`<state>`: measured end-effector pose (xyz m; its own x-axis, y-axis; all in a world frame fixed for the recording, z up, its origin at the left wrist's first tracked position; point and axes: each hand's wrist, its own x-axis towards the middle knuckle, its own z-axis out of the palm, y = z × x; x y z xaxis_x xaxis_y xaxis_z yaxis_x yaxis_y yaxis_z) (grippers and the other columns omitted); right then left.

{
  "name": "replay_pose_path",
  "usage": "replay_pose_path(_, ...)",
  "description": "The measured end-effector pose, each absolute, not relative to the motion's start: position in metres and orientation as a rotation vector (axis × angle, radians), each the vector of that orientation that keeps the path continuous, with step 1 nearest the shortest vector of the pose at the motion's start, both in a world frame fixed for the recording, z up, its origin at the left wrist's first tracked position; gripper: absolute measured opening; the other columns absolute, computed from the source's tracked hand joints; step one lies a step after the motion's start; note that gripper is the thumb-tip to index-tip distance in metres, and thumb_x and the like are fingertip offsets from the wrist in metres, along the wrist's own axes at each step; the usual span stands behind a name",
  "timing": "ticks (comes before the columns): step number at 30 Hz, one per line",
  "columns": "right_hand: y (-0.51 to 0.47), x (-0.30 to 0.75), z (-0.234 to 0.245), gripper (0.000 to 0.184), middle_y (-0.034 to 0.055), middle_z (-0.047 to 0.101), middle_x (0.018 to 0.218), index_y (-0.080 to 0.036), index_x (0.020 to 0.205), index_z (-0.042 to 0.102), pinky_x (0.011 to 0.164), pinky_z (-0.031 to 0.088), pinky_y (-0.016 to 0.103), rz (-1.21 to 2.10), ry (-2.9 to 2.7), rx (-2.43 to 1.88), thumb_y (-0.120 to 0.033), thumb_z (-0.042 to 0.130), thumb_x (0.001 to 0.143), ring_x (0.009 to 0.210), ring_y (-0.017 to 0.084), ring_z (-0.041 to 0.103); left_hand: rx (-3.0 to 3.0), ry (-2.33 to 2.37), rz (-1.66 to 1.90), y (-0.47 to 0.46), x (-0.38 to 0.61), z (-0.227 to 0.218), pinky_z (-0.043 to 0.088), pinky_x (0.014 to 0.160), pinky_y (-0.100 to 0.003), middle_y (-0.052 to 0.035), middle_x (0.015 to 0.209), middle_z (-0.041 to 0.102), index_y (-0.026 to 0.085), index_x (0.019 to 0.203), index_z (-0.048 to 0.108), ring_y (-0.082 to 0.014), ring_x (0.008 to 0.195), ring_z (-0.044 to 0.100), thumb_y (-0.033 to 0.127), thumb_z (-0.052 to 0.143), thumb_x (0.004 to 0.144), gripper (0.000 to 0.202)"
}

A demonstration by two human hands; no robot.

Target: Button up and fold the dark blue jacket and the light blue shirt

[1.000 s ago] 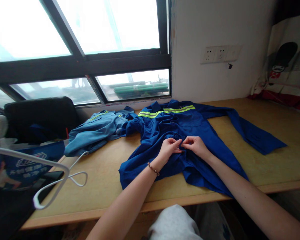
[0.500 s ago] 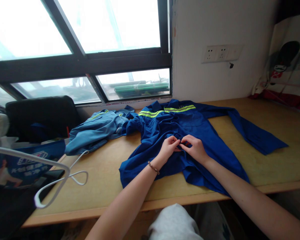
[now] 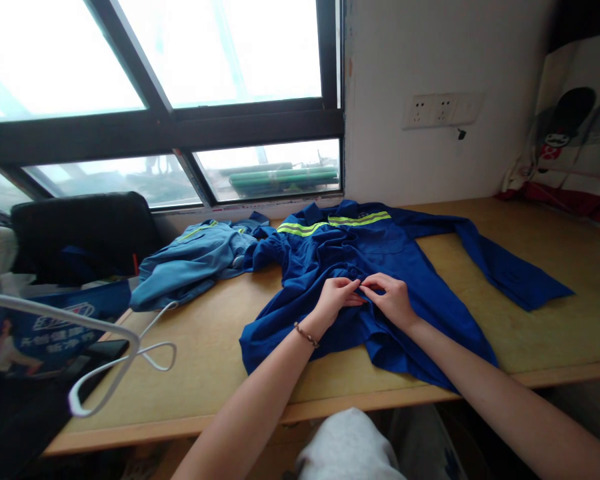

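Observation:
A dark blue work jacket (image 3: 430, 300) with yellow-and-grey reflective chest stripes lies spread on the wooden table (image 3: 200, 360), its collar toward the window and one sleeve stretched to the right. Over the middle of its front, my left hand (image 3: 337, 298) pinches the jacket cloth, and a beaded bracelet circles that wrist. My right hand (image 3: 390, 300) pinches the cloth from the other side, thumb and forefinger together. The fingertips of both hands nearly meet. Whatever small part of the front lies between them is too hidden to make out.
A lighter blue garment (image 3: 195, 257) with a yellow stripe lies left of the jacket. A white cable (image 3: 130, 353) loops over the table's left edge. Beyond it are a black chair back (image 3: 85, 233) and a blue printed bag (image 3: 55, 333). A patterned curtain (image 3: 575, 133) hangs at right.
Both hands stay at the same spot on the jacket front, with only slight finger movement. The jacket and the other garment lie as before.

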<state>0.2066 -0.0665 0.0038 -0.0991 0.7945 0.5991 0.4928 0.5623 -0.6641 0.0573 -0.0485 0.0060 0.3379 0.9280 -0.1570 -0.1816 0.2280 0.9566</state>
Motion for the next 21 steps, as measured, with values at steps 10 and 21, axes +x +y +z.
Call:
replay_pose_path(10,-0.054,0.207,-0.006,0.016,0.0049,0.064,0.083,-0.019,0.075,0.066,0.070,0.051,0.030,0.723,-1.553,-0.993,-0.034,0.065,0.068,0.079,0.018,0.060,0.817,0.845,1.057,-0.048,0.058,0.004,0.052,0.060,-0.025,-0.0023,0.061,0.058,0.011,0.071,0.051,-0.0138,0.054,0.062,0.021,0.068,0.067,0.020)
replay_pose_path(21,-0.055,0.208,-0.004,0.012,0.0053,0.063,0.082,-0.019,0.069,0.068,0.069,0.050,0.030,0.779,-1.547,-0.941,-0.031,0.065,0.068,0.077,0.017,0.060,0.633,0.858,1.089,-0.047,0.059,0.007,0.053,0.063,-0.033,-0.0012,0.061,0.055,0.013,0.070,0.046,-0.0166,0.057,0.062,0.004,0.060,0.063,0.018)
